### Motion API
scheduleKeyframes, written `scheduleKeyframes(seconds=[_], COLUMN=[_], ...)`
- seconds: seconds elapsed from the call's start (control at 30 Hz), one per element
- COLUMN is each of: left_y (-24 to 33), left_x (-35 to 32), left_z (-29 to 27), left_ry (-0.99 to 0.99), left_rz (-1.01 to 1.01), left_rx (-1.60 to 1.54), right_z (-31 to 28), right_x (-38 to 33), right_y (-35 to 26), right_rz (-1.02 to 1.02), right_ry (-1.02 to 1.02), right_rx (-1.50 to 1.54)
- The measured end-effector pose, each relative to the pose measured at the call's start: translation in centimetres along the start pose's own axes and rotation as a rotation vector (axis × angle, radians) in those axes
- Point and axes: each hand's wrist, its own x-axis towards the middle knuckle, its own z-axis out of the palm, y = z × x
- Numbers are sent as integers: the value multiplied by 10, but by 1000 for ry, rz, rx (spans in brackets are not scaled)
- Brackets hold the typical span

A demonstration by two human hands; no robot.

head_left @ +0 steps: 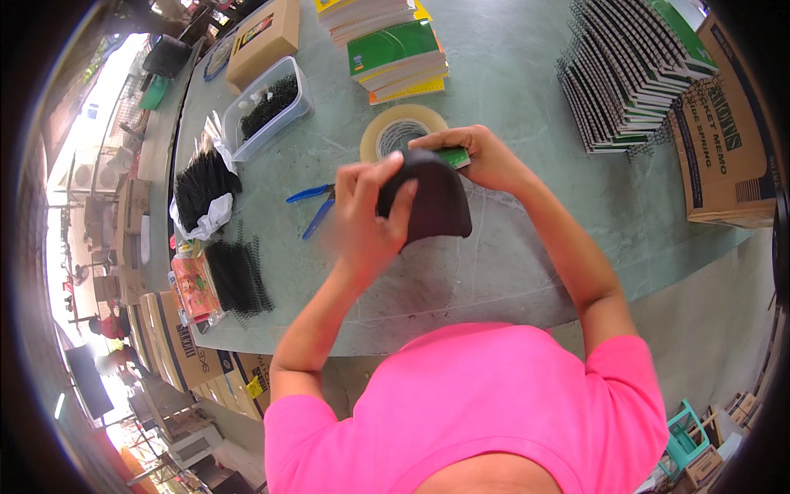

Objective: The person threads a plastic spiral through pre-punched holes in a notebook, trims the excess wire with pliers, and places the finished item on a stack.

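Over the near part of the table, my left hand (366, 218), partly blurred, has its thumb and fingers closed on a dark, curved, sheet-like piece (436, 202), whose exact kind I cannot make out. Its top edge bends over, and its lower edge arches. Behind it, my right hand (487, 160) pinches a small green-covered pad (454, 156), mostly hidden by the dark piece. A wide roll of clear tape (378, 123) lies just beyond both hands. Blue-handled pliers (311, 196) rest on the table left of my left hand.
Green and yellow book stacks (395, 49) stand at the far side. Wire-bound notebooks (625, 82) pile up at right beside a cardboard carton (724, 140). A plastic tub (300, 103) of black coils, black wire bundles (234, 276) and a cardboard box (267, 41) line the table's left side.
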Motion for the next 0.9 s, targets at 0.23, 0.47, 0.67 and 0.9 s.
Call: scheduleKeyframes(seconds=[0.23,0.47,0.67,0.9], left_y=[14,-18,-9,-21], left_x=[-27,40,50,52], left_z=[13,3,12,16], left_ry=[-296,-261,-263,-254], left_rz=[141,196,92,223], left_rx=[62,414,364,319], right_z=[5,1,-15,-10], right_x=[3,-1,-5,-7], right_y=[5,-20,-16,-40], right_rz=[97,-14,-186,369], right_ry=[59,151,322,216], right_rx=[92,-51,-622,-207])
